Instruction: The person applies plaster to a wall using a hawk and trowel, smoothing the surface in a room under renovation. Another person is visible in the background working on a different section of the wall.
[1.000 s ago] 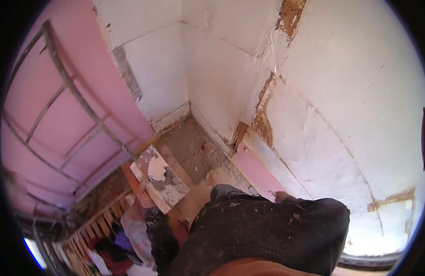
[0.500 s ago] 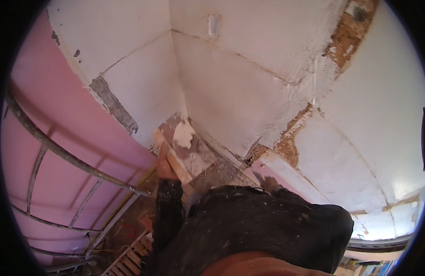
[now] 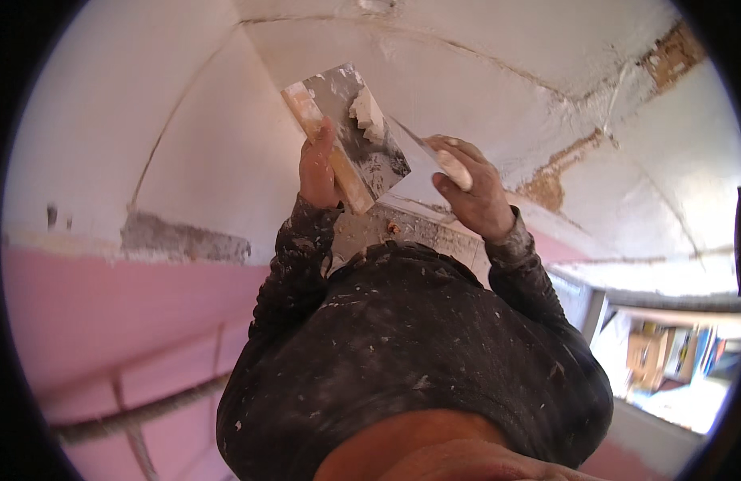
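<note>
My left hand [image 3: 316, 170] grips the wooden edge handle of a wide putty knife [image 3: 332, 90], whose broad metal blade is tilted before me. A lump of off-white plaster [image 3: 368, 115] sits on that blade, with smears around it. In my right hand [image 3: 484, 195] is a narrower putty knife [image 3: 454, 169] with a pale handle. Its thin blade is seen nearly edge-on, pointing at the wide blade's right side, apparently just apart from it. Both dark sleeves are specked with white.
White wall panels [image 3: 202, 152] meet in a corner ahead, with cracked joints and a bare brown patch [image 3: 543, 188] at right. Pink wall [image 3: 130, 313] covers the lower left, crossed by a metal scaffold bar [image 3: 162, 409]. A window opening [image 3: 675, 361] lies at lower right.
Both hands have risen in the view. The wide knife with its plaster has moved up, and my right hand has come in from the right beside it. The view has tilted upward.
</note>
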Motion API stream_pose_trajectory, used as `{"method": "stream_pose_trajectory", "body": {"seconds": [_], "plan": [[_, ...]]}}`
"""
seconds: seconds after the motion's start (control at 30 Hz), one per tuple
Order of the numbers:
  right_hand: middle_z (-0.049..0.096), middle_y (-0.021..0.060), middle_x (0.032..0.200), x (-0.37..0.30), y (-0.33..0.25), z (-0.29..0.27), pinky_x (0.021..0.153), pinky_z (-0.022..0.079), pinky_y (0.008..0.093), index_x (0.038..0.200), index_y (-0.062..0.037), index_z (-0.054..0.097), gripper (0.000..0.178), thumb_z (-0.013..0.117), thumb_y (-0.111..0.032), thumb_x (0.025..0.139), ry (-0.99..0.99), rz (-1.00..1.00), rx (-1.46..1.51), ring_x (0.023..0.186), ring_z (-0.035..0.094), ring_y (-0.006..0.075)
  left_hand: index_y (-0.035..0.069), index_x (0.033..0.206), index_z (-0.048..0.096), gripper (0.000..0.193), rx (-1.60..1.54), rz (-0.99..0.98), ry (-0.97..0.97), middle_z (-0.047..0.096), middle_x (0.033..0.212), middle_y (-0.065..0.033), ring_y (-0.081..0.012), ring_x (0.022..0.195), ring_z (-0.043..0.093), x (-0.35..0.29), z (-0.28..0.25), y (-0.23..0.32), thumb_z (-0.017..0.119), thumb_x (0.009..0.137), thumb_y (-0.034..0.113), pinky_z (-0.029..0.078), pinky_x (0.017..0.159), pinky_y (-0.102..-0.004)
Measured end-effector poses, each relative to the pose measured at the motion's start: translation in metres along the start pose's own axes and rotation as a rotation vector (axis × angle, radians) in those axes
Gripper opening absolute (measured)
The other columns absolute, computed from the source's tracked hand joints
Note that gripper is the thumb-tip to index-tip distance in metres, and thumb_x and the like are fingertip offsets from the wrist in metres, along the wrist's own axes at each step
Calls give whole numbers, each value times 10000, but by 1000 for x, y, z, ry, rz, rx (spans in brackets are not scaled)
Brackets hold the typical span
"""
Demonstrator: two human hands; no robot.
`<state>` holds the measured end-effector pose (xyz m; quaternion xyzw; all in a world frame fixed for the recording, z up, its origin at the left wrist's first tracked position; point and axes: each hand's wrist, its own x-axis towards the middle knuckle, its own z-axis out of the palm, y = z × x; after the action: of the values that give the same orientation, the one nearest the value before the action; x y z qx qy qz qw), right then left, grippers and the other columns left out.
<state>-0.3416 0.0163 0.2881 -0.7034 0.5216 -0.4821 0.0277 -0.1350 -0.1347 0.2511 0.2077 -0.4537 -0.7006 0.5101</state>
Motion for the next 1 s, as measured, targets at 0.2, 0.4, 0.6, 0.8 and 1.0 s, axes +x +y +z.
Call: {"method": "stream_pose_trajectory", "body": {"seconds": [0.2,0.4,0.6,0.8,1.0], "plan": [[631,137,1184,70,-35,51,902,537,423,1260,-69,619,403,637,-49,859,131,255,-98,1065,638,327,-138,1346,426,611,1054,939,-501,559,1283,-331,-456,1138,587,117,-99,28,502,1010,367,482,994,-468],[611,172,1089,52,-103,42,829,515,427,1175,-31,634,352,676,-79,829,332,728,-204,965,617,347,-7,1438,395,601,-78,-413,-417,505,1366,-191,-344,1204,558,116,-34,66,504,1009,400,474,1010,-497],[627,177,935,97,-81,132,737,507,425,1084,-5,641,254,671,-135,867,576,933,-362,828,642,349,18,1412,413,544,-270,-905,-506,546,1321,-169,-336,1190,560,209,-69,64,530,996,348,447,1031,-497],[629,175,923,36,-111,95,732,509,415,1075,2,647,243,664,-130,871,615,1090,-303,813,638,351,13,1387,447,527,-326,-1104,-439,563,1300,-164,-329,1167,568,130,-56,17,552,988,341,444,1028,-478],[631,191,927,-16,-134,82,735,497,452,979,-11,633,209,657,-166,841,733,1183,-341,839,632,393,16,1387,454,523,-184,-1123,-546,571,1297,-154,-322,1164,569,109,-6,38,551,994,346,446,1026,-473]]}}
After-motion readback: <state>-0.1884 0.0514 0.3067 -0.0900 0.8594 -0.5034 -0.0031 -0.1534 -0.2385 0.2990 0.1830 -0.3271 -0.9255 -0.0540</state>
